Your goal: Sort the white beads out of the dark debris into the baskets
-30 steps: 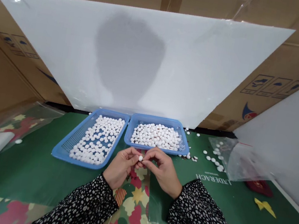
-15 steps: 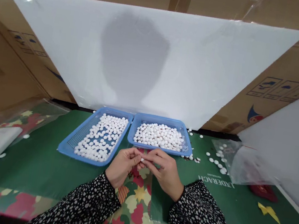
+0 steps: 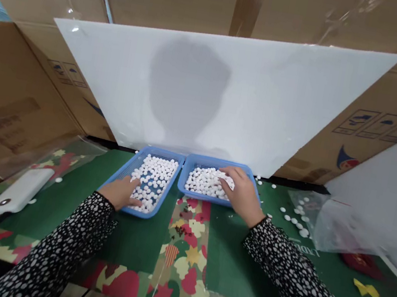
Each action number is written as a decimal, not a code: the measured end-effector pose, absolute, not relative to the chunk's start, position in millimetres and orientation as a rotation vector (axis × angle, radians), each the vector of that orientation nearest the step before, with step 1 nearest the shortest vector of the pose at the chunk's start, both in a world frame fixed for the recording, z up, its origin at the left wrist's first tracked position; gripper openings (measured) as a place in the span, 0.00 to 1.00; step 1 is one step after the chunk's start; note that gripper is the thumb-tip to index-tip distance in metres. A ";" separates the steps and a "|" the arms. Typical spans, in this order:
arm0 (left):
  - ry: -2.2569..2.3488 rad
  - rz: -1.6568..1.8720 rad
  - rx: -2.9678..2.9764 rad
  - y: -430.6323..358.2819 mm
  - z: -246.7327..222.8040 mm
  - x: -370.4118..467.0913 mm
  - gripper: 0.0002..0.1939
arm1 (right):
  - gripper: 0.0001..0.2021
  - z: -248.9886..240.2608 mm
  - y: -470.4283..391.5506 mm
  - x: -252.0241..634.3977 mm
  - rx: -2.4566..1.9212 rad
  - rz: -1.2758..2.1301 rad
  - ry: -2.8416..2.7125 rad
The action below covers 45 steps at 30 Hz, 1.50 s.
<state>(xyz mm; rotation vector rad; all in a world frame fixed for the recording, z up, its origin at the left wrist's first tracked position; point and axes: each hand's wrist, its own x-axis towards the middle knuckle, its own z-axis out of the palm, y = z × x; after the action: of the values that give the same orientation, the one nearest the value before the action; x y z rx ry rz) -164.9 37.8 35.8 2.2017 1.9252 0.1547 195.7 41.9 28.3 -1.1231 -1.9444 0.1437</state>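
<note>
My left hand (image 3: pixel 120 193) reaches over the near left side of the left blue basket (image 3: pixel 123 172), thumb and fingers apart. Small round white pieces (image 3: pixel 158 172) lie loosely spread in that basket, some close to my fingertips. Over the right blue basket (image 3: pixel 190 163), my right hand (image 3: pixel 243 192) is curved with a gap between thumb and fingers. Its fingertips are at a dense heap of similar white pieces (image 3: pixel 205 181); whether they touch any is hard to tell. Neither hand visibly holds a piece.
Dark crumbs (image 3: pixel 181 229) lie on the patterned strip in front of the baskets. Loose white pieces (image 3: pixel 293 220) and a clear plastic bag (image 3: pixel 338 225) are at the right, near yellow scraps (image 3: pixel 370 292). At the left sits a white device (image 3: pixel 19 192) with a cable. Behind stands a white board (image 3: pixel 267 104).
My hands were together in front of the baskets, pinching a small white piece. They have parted, left to the left basket, right to the right one, and the pinch has opened.
</note>
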 end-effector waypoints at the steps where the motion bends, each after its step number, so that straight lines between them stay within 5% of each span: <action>1: 1.915 0.027 2.210 40.1 33.8 -164.1 0.24 | 0.10 29.3 34.5 191.4 -1.095 0.170 -1.959; 10: 1.664 -0.199 2.179 63.1 28.6 -160.3 0.24 | 0.06 3.6 -25.0 156.6 -1.022 0.518 -2.300; 20: 1.556 0.023 2.176 72.1 24.8 -154.2 0.04 | 0.04 -27.1 -26.4 145.2 -1.117 0.814 -2.277; 26: 1.750 0.495 1.917 67.8 44.4 -156.7 0.05 | 0.06 -24.2 -25.1 151.5 -1.094 0.876 -2.146; 31: 1.316 0.928 1.251 44.5 71.3 -133.2 0.11 | 0.02 -25.6 -20.8 159.9 -1.024 1.259 -1.743; 36: 0.992 0.939 1.054 17.8 79.5 -75.0 0.09 | 0.03 -30.6 -13.2 161.6 -0.970 1.506 -1.371; 45: 0.730 0.924 0.878 5.2 18.4 -2.7 0.14 | 0.12 -12.6 -7.6 171.8 -0.895 1.434 -1.013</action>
<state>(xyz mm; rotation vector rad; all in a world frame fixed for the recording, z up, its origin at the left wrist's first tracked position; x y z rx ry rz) -2.7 5.2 18.4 0.8781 0.7300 0.9241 171.8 -7.6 -12.6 -0.8950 -1.0125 1.4336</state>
